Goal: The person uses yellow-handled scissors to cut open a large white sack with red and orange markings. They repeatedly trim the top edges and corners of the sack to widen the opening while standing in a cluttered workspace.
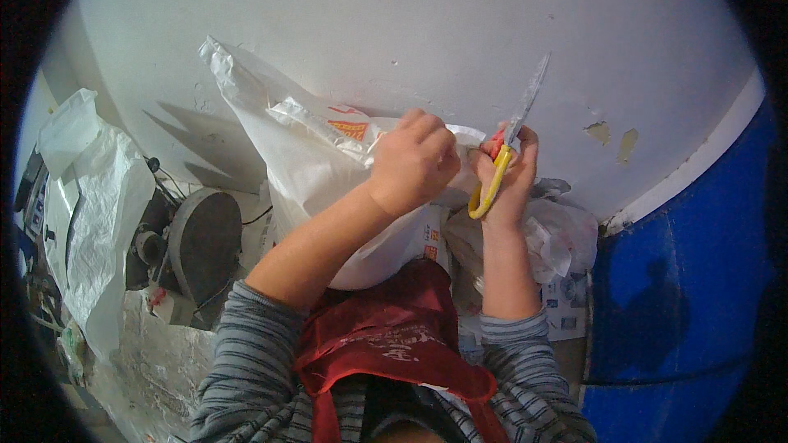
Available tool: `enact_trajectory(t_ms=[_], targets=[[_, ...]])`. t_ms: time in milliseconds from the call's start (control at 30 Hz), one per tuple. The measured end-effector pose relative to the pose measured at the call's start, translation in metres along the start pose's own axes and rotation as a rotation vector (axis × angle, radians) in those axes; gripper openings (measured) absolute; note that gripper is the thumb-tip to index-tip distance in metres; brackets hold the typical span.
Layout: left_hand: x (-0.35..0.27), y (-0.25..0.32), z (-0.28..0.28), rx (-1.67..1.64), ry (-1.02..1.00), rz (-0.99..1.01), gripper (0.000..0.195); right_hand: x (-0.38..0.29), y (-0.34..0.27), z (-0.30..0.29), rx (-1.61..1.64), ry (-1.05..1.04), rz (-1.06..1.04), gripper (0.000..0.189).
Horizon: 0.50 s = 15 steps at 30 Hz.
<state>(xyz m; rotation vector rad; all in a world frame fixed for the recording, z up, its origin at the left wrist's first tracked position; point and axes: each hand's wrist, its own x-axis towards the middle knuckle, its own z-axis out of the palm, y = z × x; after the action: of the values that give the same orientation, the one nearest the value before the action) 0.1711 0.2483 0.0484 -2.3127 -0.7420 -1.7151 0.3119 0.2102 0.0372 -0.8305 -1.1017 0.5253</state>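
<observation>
A tall white plastic sack (308, 184) with orange and red print stands before me, one top corner peaking up at the left. My left hand (415, 163) is closed like a fist at its top edge; the fingertips are hidden behind the knuckles. Just to the right, my right hand (514, 172) holds a pair of scissors (496, 181). One handle loop is yellow, and a red part shows near the thumb. The metal blades point up and away, clear of the sack, and look shut together. Between both hands lies a strip of the sack's edge.
A white wall (431, 24) with peeled patches rises behind the sack. At the left stand a dark round machine part (206, 252) and a hanging white plastic sheet (101, 221). Clear plastic bags (563, 234) lie right of my forearm, beside a blue panel (671, 295).
</observation>
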Motion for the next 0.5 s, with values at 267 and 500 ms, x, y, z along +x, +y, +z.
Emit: enact_trajectory(t_ms=[267, 500], targets=[[-0.001, -0.012, -0.034, -0.952, 0.013, -0.804, 0.011, 0.002, 0.008, -0.004, 0.11, 0.093, 0.039, 0.048], [-0.002, -0.013, -0.098, -1.522, 0.014, -0.823, 0.016, 0.007, 0.022, -0.012, 0.179, 0.167, 0.122, 0.053]])
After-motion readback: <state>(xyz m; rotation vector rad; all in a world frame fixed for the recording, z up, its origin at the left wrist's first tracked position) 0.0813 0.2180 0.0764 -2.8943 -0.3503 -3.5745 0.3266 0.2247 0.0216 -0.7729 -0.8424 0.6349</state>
